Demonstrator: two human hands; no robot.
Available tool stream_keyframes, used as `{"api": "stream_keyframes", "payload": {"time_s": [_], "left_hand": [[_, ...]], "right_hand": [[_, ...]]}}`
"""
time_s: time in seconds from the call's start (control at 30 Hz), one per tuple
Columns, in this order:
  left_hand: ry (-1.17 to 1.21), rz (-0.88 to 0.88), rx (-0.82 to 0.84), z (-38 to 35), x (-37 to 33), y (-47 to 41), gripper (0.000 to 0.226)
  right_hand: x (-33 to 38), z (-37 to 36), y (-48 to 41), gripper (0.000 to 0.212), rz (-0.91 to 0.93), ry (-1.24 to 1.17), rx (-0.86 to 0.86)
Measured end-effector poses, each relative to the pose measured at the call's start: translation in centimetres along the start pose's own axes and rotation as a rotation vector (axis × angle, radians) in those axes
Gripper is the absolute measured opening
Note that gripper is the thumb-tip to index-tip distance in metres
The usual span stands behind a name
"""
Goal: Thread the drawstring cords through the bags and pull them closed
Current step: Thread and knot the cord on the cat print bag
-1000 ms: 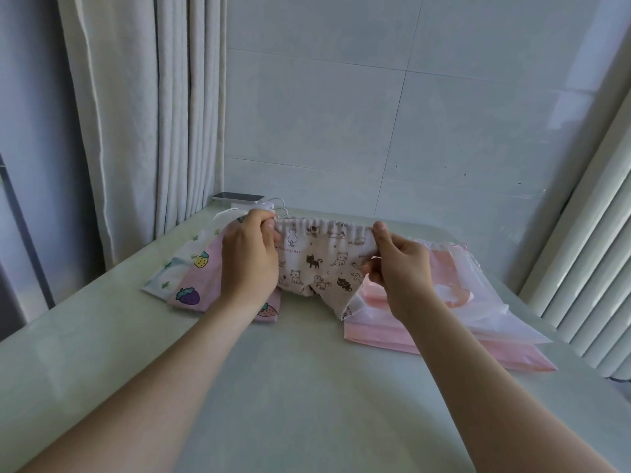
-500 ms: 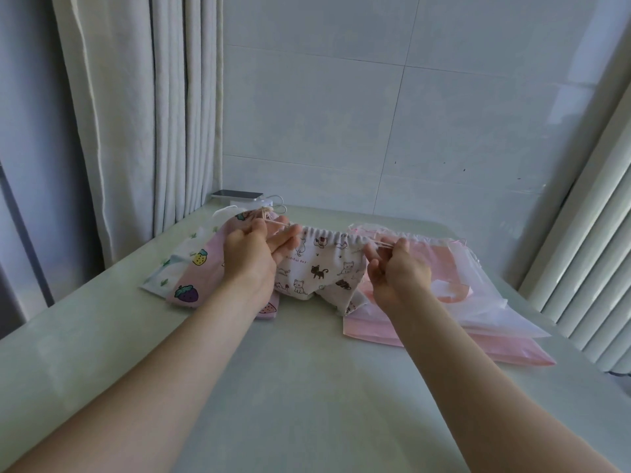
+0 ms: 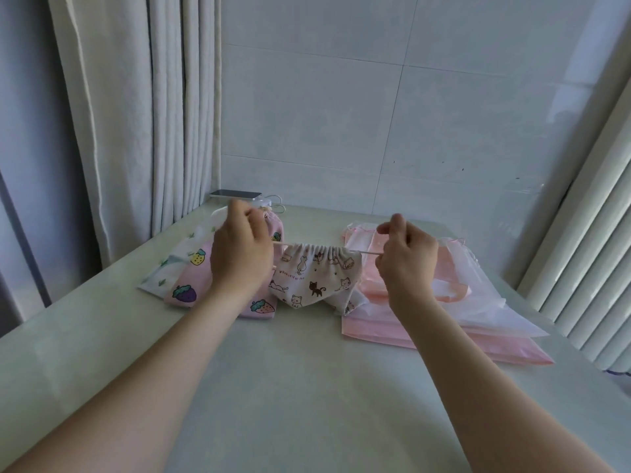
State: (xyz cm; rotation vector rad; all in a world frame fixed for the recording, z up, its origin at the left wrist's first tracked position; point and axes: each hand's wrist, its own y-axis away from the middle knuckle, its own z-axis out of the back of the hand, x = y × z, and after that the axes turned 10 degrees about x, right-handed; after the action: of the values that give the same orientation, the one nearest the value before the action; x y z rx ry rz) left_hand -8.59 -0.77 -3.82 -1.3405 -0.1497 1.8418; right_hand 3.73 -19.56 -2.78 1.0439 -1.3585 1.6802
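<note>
A cream cloth bag with cat prints [image 3: 317, 281] hangs between my hands above the table, its top edge gathered into tight pleats. A thin pale cord [image 3: 367, 252] runs out of both ends of the gathered top. My left hand [image 3: 239, 254] grips the left cord end and my right hand [image 3: 406, 257] pinches the right one, both pulled taut. A pink strawberry-print bag [image 3: 186, 291] lies under my left hand, and a stack of pink and clear plastic bags [image 3: 461, 312] lies under my right.
A phone [image 3: 235, 193] with a white cable lies at the table's back left corner by the curtain [image 3: 136, 114]. The tiled wall closes the far side, and a ribbed white radiator [image 3: 587, 261] stands along the right edge. The pale tabletop [image 3: 307, 387] stretches toward me.
My hands have moved apart along the cord, and the cat bag's top has bunched from a wide edge into a narrow gather. The bag has lifted slightly.
</note>
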Motion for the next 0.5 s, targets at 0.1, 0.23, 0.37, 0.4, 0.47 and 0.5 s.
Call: {"api": "stream_keyframes", "payload": {"time_s": [0.1, 0.23, 0.37, 0.4, 0.47, 0.5], "left_hand": [[-0.412, -0.35, 0.087, 0.2, -0.1, 0.8, 0.023], [-0.587, -0.342, 0.177, -0.1, 0.5, 0.8, 0.035], [-0.636, -0.23, 0.201, 0.1, 1.3, 0.6, 0.025], [-0.645, -0.201, 0.185, 0.3, 1.3, 0.5, 0.02], [-0.647, -0.149, 0.139, 0.7, 1.4, 0.4, 0.019], [-0.648, -0.14, 0.12, 0.7, 1.3, 0.4, 0.023]], "right_hand": [[-0.6, -0.2, 0.2, 0.042, 0.303, 0.425, 0.103], [-2.0, -0.9, 0.6, 0.04, 0.496, 0.832, 0.17], [-2.1, -0.6, 0.4, 0.042, 0.532, 1.011, 0.202], [-2.2, -0.3, 0.2, 0.044, 0.514, 1.029, 0.205], [-2.2, 0.4, -0.2, 0.049, 0.459, 1.06, 0.194], [-2.1, 0.7, -0.3, 0.05, 0.446, 1.074, 0.177]]}}
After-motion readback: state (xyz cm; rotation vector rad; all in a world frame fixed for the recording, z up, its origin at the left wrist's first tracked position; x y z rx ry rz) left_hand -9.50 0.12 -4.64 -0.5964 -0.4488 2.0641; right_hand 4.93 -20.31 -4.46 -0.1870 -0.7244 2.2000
